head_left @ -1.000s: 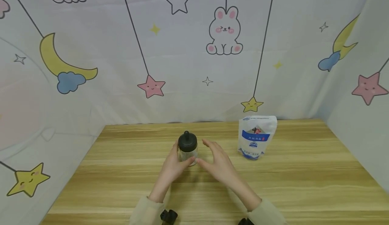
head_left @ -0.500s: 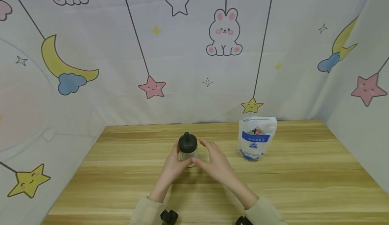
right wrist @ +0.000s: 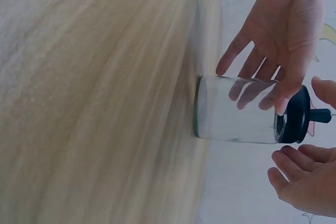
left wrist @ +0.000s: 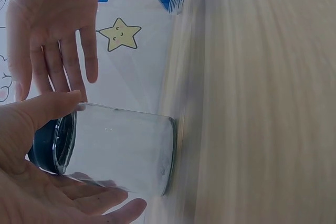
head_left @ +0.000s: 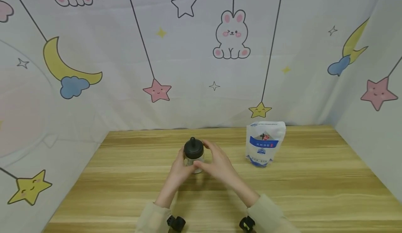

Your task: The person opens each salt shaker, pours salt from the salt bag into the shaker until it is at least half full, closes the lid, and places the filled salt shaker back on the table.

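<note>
Head camera view: my left hand (head_left: 179, 170) holds a clear, cylindrical glass jar (left wrist: 123, 145) at the center of the frame, thumb on one side near the neck and fingers on the other. The jar stands upright on a wood-grain tabletop (head_left: 314, 177), capped by a round black lid (head_left: 193, 150) with a small knob on top. Just right of it, my right hand (head_left: 216, 165) is spread wide; in the right wrist view, at the right edge, its thumb and fingers lie either side of the knob. Whether they touch the lid, I cannot tell. A white pouch with a blue band (head_left: 264, 144) stands well apart, right of center. White cloth printed with stars, moons and a rabbit (head_left: 194, 53) fills the upper frame; pale beige sleeves (head_left: 154, 217) enter at the bottom.
</note>
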`<action>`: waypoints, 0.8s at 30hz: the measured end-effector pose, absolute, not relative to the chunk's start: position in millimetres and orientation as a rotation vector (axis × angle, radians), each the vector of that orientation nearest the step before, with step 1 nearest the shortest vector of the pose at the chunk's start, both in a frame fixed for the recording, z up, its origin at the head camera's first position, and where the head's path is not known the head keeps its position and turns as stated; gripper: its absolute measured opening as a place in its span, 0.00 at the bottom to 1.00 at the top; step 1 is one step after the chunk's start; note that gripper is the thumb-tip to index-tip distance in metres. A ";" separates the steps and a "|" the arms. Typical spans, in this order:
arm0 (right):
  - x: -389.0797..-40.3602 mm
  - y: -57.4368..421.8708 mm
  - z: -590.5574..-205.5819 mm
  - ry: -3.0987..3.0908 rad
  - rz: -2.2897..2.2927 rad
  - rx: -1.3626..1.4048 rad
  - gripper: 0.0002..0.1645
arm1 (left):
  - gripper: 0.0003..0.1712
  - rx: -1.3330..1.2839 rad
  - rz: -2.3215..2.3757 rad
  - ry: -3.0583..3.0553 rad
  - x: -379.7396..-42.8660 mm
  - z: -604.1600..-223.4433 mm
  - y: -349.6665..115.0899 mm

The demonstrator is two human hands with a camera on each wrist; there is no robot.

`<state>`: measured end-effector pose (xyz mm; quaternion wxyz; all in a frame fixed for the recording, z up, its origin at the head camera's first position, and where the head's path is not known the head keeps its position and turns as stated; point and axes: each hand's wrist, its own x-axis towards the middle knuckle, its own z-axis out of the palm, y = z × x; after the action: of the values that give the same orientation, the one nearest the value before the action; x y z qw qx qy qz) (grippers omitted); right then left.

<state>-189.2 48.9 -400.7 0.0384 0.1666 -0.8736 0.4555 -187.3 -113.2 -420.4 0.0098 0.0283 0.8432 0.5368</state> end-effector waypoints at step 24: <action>-202.6 34.2 -404.6 -2.631 1.545 0.397 0.50 | 0.46 0.004 1.752 2.588 -193.6 -422.7 -107.6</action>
<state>-202.6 34.2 -404.6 0.0327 0.1289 -0.8547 0.5019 -193.6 -107.6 -422.7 0.0081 0.0012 0.8280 0.5607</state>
